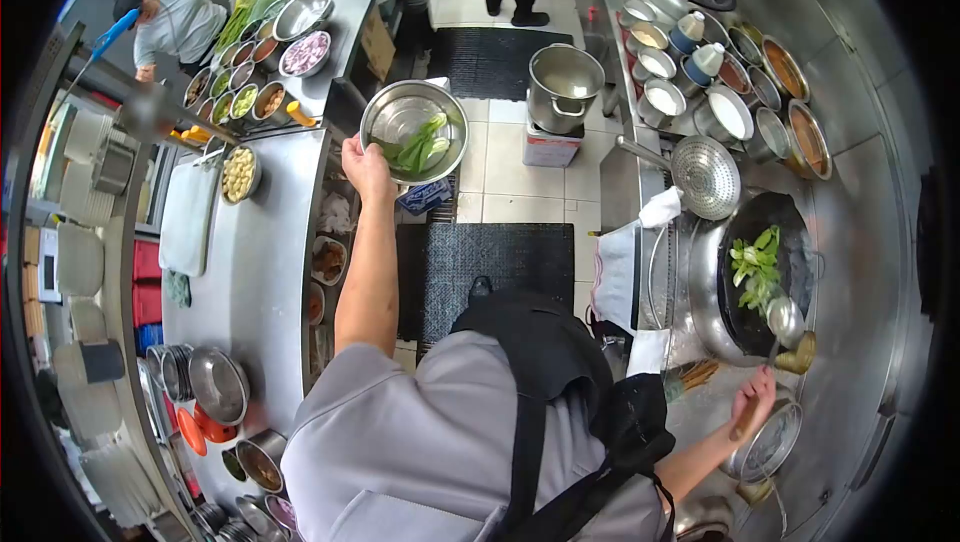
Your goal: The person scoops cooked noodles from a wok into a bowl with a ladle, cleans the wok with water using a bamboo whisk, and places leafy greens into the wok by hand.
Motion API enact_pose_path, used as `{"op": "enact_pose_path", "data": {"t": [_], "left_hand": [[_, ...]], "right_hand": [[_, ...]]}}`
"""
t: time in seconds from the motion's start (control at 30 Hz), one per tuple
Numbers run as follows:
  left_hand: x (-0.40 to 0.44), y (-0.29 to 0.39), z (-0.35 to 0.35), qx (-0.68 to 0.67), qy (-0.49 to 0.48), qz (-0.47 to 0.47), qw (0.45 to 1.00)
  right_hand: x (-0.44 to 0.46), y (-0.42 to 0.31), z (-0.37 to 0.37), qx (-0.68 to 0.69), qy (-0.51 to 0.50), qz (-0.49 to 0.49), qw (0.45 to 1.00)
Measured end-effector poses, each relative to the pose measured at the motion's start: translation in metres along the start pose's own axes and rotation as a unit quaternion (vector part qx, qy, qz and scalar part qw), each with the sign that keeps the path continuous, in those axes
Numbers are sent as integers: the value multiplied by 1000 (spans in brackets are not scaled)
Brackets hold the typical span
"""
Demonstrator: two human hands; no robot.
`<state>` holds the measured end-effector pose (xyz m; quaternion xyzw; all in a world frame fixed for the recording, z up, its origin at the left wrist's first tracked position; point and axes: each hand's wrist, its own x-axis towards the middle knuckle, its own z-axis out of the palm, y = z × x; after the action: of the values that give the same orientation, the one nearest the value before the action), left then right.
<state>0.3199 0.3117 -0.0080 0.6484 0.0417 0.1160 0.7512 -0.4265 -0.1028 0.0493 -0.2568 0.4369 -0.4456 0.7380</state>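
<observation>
My left hand (370, 170) is closed on the rim of a round metal bowl (395, 114), held out over the aisle. Leafy green vegetables (420, 149) lie in one side of the bowl. On the right, my right hand (754, 402) grips the handle of a ladle (786, 320). The ladle's bowl is at the near right part of a dark wok (742, 317), touching or just beside more leafy greens (757, 264) inside it. Whether the ladle holds anything I cannot tell.
A perforated skimmer (706, 178) rests beyond the wok, near containers of seasonings (662, 100). A large pot (566, 82) stands on a box in the aisle. Left is a steel counter (262, 252) with a bowl of pale pieces (239, 174). Another person (180, 22) handles greens at the back left.
</observation>
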Motion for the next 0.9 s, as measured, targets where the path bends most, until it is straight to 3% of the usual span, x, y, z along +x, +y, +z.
{"op": "enact_pose_path", "data": {"t": [0.1,0.13,0.17,0.2,0.23,0.33,0.37,0.4,0.43,0.47,0.5,0.57,0.6,0.63,0.7,0.9], "left_hand": [[-12,2,12,14,-40,15,999],[-19,2,20,-1,-73,-6,997],[-32,7,32,-14,-110,-27,993],[-51,17,52,-40,-156,-30,986],[-67,22,75,-68,-201,-32,977],[-118,14,161,-124,-330,6,936],[-154,40,193,-61,-360,0,931],[-185,49,226,-25,-382,129,915],[-218,58,258,7,-391,258,883],[-255,75,287,-13,-423,293,857],[-294,94,314,-33,-452,327,830],[-364,120,359,-74,-466,492,732],[-392,124,379,-74,-459,562,684],[-417,127,397,-74,-447,630,630],[-459,129,428,-91,-449,664,591],[-527,149,484,-124,-446,710,531]], "right_hand": [[-1,42,20,-319,170,-55,931],[16,68,-13,-312,210,-175,910],[-4,73,9,-348,241,-184,887],[-1,79,-14,-347,198,-221,890],[-7,83,-14,-370,224,-270,860],[-60,63,22,-430,303,-241,815],[-75,57,26,-467,329,-221,790],[-91,52,30,-454,351,-223,788],[-107,47,33,-526,355,-234,737],[-120,43,29,-594,354,-242,681],[-130,41,17,-585,368,-242,681],[-148,40,-6,-654,335,-256,628],[-161,30,0,-652,328,-189,657],[-166,27,-7,-643,337,-187,662],[-172,27,-19,-685,312,-203,626],[-170,6,-39,-711,284,-203,611]]}}
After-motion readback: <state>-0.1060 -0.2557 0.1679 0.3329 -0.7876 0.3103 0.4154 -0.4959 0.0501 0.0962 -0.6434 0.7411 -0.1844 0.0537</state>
